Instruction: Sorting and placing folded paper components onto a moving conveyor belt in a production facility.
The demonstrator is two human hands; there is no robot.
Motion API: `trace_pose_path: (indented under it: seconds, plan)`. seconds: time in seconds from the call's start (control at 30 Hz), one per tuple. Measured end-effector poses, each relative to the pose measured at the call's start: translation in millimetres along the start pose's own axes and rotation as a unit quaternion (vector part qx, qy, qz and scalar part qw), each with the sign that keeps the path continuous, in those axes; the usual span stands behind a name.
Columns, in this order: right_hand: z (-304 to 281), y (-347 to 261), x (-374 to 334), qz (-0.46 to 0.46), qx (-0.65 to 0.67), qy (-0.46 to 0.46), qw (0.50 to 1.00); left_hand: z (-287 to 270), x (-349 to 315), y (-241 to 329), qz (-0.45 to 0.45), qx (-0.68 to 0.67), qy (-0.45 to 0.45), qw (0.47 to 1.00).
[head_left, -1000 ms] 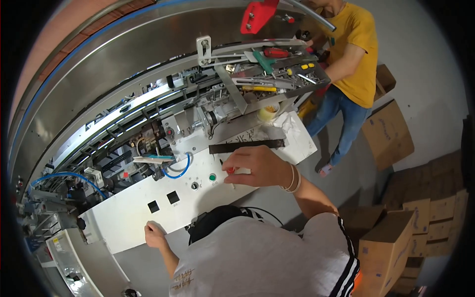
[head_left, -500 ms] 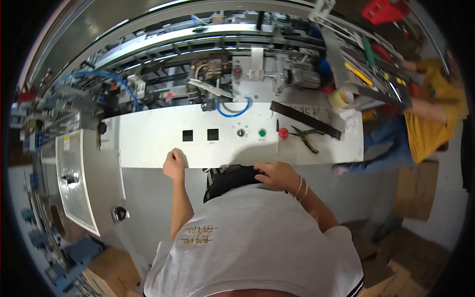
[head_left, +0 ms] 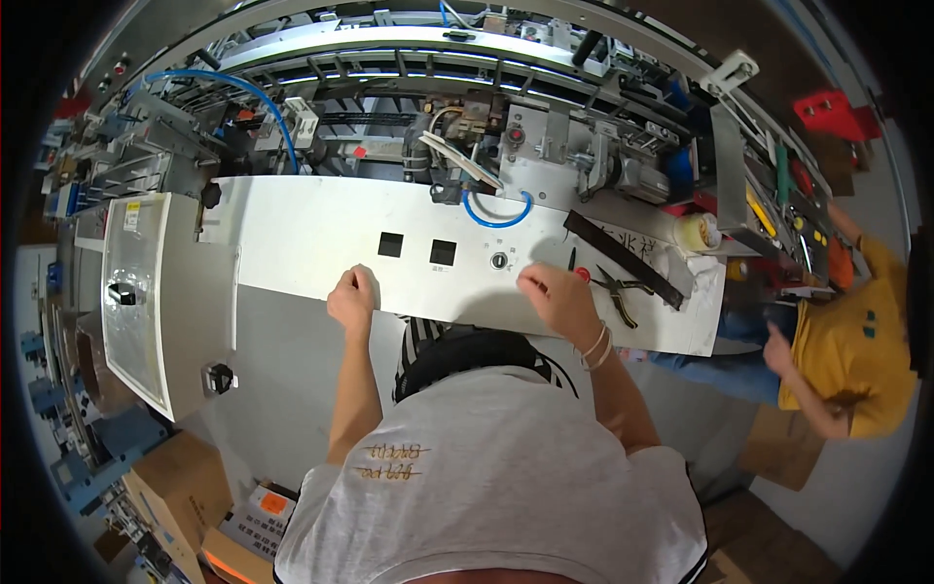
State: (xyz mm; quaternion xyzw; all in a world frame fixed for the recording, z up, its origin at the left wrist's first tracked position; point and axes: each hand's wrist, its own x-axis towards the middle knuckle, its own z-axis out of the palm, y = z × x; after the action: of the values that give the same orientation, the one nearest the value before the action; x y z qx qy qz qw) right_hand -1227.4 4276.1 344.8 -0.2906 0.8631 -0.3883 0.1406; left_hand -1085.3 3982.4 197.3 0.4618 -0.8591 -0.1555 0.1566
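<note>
My left hand (head_left: 352,299) is a loose fist resting at the near edge of the white control panel (head_left: 302,248). No object shows in it. My right hand (head_left: 564,302), with bands on its wrist, hovers over or touches the panel, fingers curled in; I cannot tell which. It covers the spot just right of the key switch (head_left: 499,260). Partly behind it sits a red button (head_left: 582,274). Close by on the right lie pliers with black and yellow handles (head_left: 623,297), a dark metal bar (head_left: 623,258) and a thin black pen-like tool (head_left: 572,258).
Machinery with rails and a blue hose (head_left: 498,224) runs behind the panel. A tape roll (head_left: 697,232) and a tool tray (head_left: 744,229) are at right. Beyond them is a co-worker in a yellow shirt (head_left: 861,336). A white box with a clear door (head_left: 136,292) stands at left.
My right hand has risen from my waist onto the panel and now hides the green button. My left hand stays a fist by the edge. The view has turned; the co-worker's arm has lowered.
</note>
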Motion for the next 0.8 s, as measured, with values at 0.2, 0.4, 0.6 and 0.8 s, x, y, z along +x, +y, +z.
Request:
trace_pose_path:
  seconds: [0.2, 0.4, 0.6, 0.8]
  plan:
    - [8, 19, 70, -0.037, -0.070, 0.096, 0.992, -11, 8, 6, -0.034, -0.024, -0.070, 0.997]
    - [17, -9, 91, -0.038, -0.036, 0.136, 0.989, -44, 45, 53, 0.025, -0.265, -0.008, 0.964]
    - [27, -1, 56, 0.042, 0.008, 0.176, 0.983, -36, 114, 187, 0.358, -0.276, 0.050, 0.891]
    - [32, 2, 7, 0.155, 0.023, 0.186, 0.970, 52, 150, 294, 0.499, -0.159, 0.032, 0.851]
